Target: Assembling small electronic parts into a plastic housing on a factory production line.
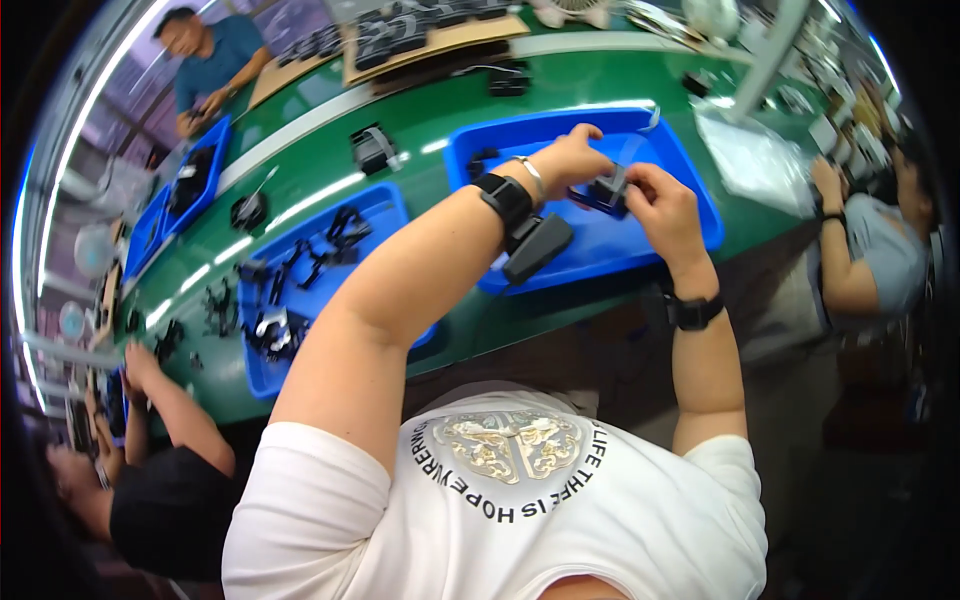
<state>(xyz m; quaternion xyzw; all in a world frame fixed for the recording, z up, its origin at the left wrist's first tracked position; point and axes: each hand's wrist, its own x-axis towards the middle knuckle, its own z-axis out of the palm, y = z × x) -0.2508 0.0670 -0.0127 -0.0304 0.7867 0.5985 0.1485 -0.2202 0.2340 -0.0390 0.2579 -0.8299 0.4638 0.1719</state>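
Observation:
Over a large blue tray (590, 262) I hold a small black boxy part (606, 190) whose exact kind I cannot make out. My left hand (570, 163) grips it from the left, its thumb and fingers partly hidden behind the wrist and the part. From the right, my right hand (664, 208) pinches its edge between thumb and fingertips. A pale, thin strip (632, 150) rises near the part. Small black pieces (484, 160) lie at the tray's left end. Each of my wrists wears a black strap, and a dark block (538, 248) hangs by the left one.
Left of me, another blue tray (395, 205) holds several black brackets (330, 245). Black boxy units (373, 149) stand on the green table (440, 370). Clear plastic bags (755, 160) lie at right. Co-workers sit at left, far left and right.

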